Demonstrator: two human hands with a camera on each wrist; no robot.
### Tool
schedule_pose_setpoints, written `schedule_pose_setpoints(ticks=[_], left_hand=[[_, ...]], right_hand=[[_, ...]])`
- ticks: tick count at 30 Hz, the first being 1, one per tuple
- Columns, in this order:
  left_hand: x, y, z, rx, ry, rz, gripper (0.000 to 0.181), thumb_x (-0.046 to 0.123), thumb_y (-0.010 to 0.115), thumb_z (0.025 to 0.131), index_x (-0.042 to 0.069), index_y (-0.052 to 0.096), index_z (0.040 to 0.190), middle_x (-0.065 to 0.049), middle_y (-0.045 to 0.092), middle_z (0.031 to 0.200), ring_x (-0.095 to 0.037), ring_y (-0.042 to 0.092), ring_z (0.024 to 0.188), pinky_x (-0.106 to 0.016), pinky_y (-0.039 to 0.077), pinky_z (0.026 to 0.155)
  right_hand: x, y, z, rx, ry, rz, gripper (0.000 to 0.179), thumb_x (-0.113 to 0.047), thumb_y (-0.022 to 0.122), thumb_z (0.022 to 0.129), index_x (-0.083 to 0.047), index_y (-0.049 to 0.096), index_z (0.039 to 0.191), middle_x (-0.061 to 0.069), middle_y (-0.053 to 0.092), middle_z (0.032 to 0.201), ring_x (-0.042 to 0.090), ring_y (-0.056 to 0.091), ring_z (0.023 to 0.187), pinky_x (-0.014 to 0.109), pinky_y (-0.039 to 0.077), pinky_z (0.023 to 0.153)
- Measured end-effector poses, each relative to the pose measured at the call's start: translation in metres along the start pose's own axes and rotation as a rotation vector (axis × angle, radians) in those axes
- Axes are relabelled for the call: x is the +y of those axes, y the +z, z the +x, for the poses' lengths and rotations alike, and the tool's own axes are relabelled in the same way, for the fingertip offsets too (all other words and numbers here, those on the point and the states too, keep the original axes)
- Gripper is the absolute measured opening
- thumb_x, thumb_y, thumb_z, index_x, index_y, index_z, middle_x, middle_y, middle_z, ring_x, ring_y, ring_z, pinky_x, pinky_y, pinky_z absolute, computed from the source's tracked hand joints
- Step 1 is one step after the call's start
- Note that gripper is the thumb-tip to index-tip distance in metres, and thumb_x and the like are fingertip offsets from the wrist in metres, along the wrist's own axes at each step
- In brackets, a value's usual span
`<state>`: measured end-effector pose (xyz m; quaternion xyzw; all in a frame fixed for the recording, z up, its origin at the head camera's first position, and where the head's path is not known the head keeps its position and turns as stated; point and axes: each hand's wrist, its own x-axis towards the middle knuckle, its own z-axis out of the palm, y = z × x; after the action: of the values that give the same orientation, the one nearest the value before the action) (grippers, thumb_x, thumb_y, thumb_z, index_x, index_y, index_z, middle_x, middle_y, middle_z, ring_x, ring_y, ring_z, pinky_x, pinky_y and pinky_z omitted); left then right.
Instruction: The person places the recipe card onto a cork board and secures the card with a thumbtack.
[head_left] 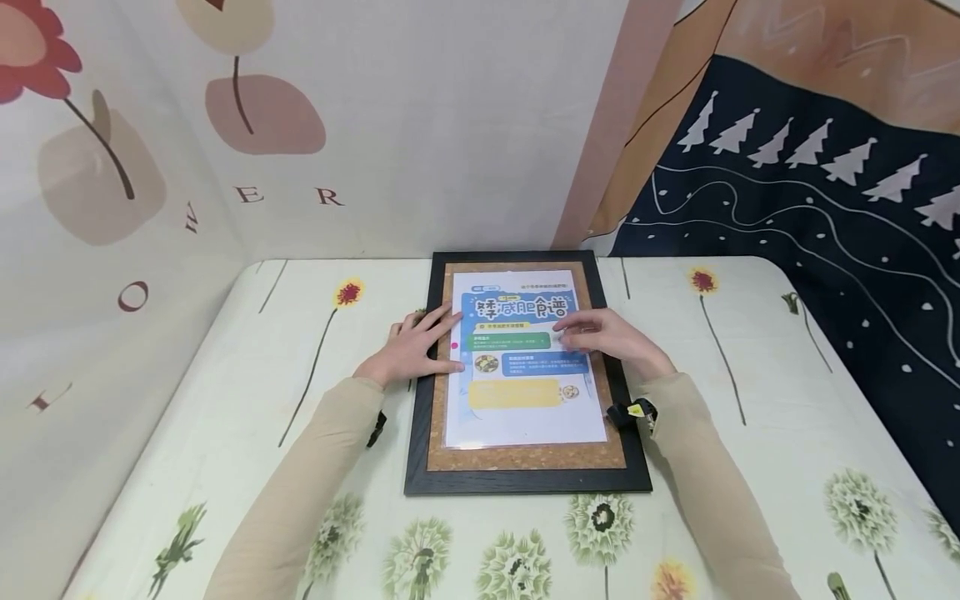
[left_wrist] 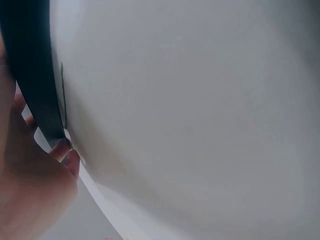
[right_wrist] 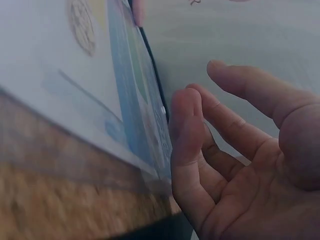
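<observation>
A printed sheet in a glossy clear cover (head_left: pixel 525 425) lies on a cork board (head_left: pixel 525 458) with a black frame (head_left: pixel 525 482). My left hand (head_left: pixel 408 346) rests across the frame's left side with its fingers spread, the thumb and fingertips on the sheet's left edge. Near those fingertips a small pink dot (head_left: pixel 454 345) shows on the sheet. Over the sheet's right part is my right hand (head_left: pixel 600 335). In the right wrist view its fingers (right_wrist: pixel 187 135) bend loosely beside the sheet, the thumb apart, with nothing seen between them.
The board lies on a table with a flower-print cloth (head_left: pixel 300 467), its far end near a pale printed curtain (head_left: pixel 450 125). To the right hangs a dark cloth with white trees (head_left: pixel 810 192). A black wrist device (head_left: pixel 633 412) overlaps the frame's right side.
</observation>
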<state>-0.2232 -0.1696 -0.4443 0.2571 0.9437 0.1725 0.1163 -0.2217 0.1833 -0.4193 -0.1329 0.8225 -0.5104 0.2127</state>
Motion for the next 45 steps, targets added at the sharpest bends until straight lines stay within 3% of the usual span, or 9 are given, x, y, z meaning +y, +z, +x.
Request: schedule_pose_setpoints(ticks=[12, 18, 34, 45], left_hand=[[0.001, 0.001, -0.001, -0.004, -0.002, -0.006, 0.091, 0.055, 0.065, 0.086, 0.021, 0.020, 0.156, -0.006, 0.008, 0.161, -0.047, 0.014, 0.137, -0.060, 0.021, 0.098], [0.001, 0.001, -0.001, -0.005, -0.011, 0.007, 0.091, 0.057, 0.065, 0.085, 0.021, 0.020, 0.156, -0.006, 0.009, 0.161, -0.047, 0.016, 0.137, -0.060, 0.021, 0.098], [0.000, 0.003, -0.001, 0.004, -0.009, 0.008, 0.091, 0.057, 0.065, 0.085, 0.020, 0.021, 0.156, -0.006, 0.009, 0.161, -0.048, 0.016, 0.137, -0.060, 0.022, 0.098], [0.001, 0.001, 0.000, 0.005, 0.003, 0.012, 0.092, 0.057, 0.065, 0.085, 0.020, 0.020, 0.156, -0.005, 0.006, 0.162, -0.047, 0.014, 0.138, -0.060, 0.019, 0.099]], right_hand=[[0.014, -0.019, -0.013, 0.026, -0.007, 0.033, 0.038, -0.017, 0.067, 0.092, 0.002, 0.062, 0.125, 0.019, 0.063, 0.109, 0.029, 0.059, 0.096, 0.034, 0.050, 0.083], [0.019, -0.030, -0.022, 0.060, 0.025, -0.024, 0.039, -0.018, 0.066, 0.093, 0.002, 0.060, 0.126, 0.017, 0.061, 0.112, 0.028, 0.055, 0.099, 0.036, 0.045, 0.084], [0.032, -0.057, -0.046, 0.106, 0.097, -0.108, 0.043, -0.022, 0.066, 0.093, 0.000, 0.058, 0.129, 0.018, 0.062, 0.114, 0.029, 0.058, 0.094, 0.035, 0.047, 0.077], [0.044, -0.073, -0.054, 0.133, 0.094, -0.163, 0.038, -0.019, 0.065, 0.093, 0.000, 0.060, 0.126, 0.017, 0.064, 0.110, 0.024, 0.057, 0.093, 0.034, 0.045, 0.080]])
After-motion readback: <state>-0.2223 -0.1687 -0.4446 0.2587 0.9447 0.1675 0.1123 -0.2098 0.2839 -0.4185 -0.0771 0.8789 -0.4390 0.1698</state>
